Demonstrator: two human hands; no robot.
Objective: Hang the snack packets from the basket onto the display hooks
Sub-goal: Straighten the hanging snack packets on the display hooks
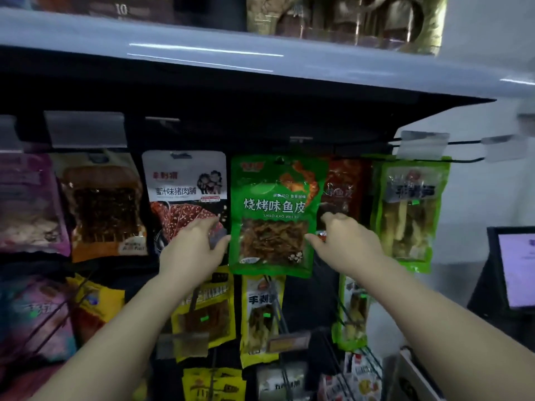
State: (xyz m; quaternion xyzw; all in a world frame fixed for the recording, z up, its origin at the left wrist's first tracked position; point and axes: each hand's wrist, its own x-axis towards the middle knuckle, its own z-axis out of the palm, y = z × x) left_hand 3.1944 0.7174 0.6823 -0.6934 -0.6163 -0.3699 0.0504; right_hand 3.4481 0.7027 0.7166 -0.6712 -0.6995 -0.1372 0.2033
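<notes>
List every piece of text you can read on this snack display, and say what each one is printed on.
"烧烤味鱼皮" and "SHAO KAO WEI YU": the green fish-skin packet between the left hand and right hand.
"蜜汁味猪肉脯": the white pork-jerky packet.
"10": a dark box on the top shelf.
"手剥": the yellow packet below.
Other packets, price tags and the screen: too blurred.
</notes>
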